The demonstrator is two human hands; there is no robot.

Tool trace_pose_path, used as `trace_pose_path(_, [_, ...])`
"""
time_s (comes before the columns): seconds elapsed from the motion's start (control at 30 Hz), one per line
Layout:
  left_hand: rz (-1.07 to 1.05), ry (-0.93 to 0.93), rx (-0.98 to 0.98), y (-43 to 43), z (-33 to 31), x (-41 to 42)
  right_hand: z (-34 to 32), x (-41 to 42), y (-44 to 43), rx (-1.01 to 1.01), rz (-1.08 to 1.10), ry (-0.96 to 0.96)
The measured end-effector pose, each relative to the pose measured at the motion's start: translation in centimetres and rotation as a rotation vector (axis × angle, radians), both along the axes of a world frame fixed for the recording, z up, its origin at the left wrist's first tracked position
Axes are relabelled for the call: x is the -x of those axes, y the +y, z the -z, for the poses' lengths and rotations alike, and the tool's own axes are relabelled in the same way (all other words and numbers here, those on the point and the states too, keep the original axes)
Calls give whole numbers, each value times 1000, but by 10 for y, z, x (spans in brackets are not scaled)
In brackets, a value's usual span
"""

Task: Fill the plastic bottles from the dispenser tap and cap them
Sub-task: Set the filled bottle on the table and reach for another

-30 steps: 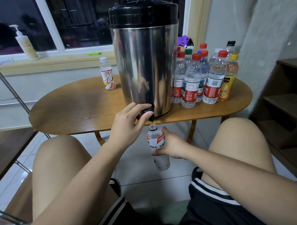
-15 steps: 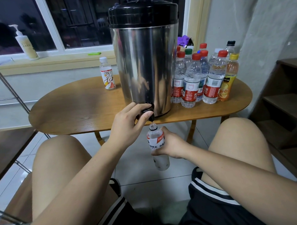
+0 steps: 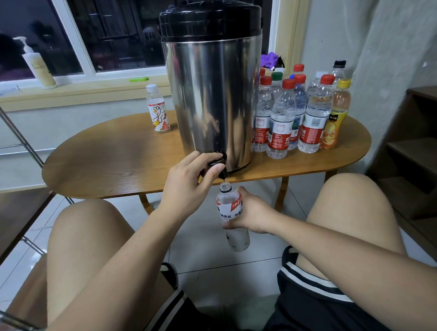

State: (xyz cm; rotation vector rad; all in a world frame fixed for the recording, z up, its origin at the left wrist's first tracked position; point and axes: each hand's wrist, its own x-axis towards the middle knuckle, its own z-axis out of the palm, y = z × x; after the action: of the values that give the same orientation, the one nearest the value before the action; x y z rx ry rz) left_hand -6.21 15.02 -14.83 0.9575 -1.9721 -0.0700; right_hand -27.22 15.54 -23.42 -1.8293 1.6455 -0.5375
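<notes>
Wooden table (image 3: 112,165): bottle (image 3: 228,202) beneath dispenser tap (image 3: 222,170)

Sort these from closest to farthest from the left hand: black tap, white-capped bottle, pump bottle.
1. Black plastic tap, gripped by the left hand.
2. Small clear white-capped bottle, on the round wooden table.
3. Cream plastic pump bottle, on the far-left windowsill.

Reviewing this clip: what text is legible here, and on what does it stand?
"解质水" and "外星", partly cut off: label of the held bottle.
Red-label bottles: print too small to read.
Orange juice bottle: label blurred.
Pump bottle on the sill: blurred.
Patterned small bottle: unreadable.
</notes>
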Motion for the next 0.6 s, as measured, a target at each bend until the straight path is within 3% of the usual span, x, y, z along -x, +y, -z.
trace_pose_path(0.6, [6, 4, -3, -1, 1, 0, 3, 1, -4, -12, 0, 16])
